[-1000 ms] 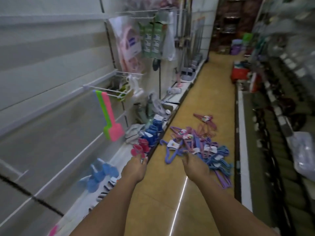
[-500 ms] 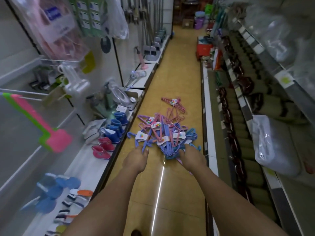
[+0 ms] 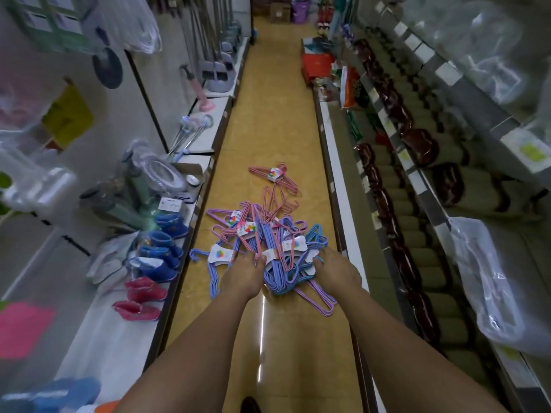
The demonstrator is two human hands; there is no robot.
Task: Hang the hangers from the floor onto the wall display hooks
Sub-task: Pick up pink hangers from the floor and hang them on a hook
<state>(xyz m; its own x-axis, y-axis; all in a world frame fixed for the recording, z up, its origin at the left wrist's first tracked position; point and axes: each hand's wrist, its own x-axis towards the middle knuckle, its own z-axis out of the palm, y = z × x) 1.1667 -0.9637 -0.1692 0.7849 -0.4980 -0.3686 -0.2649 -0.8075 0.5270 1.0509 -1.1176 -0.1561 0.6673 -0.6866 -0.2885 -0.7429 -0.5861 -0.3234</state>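
A tangled pile of blue, purple and pink hangers (image 3: 269, 236) with white card labels lies on the yellow aisle floor. A separate pink bundle (image 3: 275, 175) lies a little farther down the aisle. My left hand (image 3: 243, 277) reaches down onto the near left of the pile, fingertips touching the hangers beside a white label. My right hand (image 3: 338, 271) rests on the near right of the pile, fingers curled over blue hangers. Whether either hand grips anything is hidden by the backs of the hands. No wall hooks show.
A low white shelf (image 3: 119, 323) on the left carries blue boots (image 3: 162, 248) and pink boots (image 3: 140, 299). Shelving with dark packaged goods (image 3: 399, 222) runs along the right. A red box (image 3: 316, 65) sits on the floor farther down the aisle.
The view has swung from the left wall display down to the floor pile. Both hands have dropped forward and now touch the hangers.
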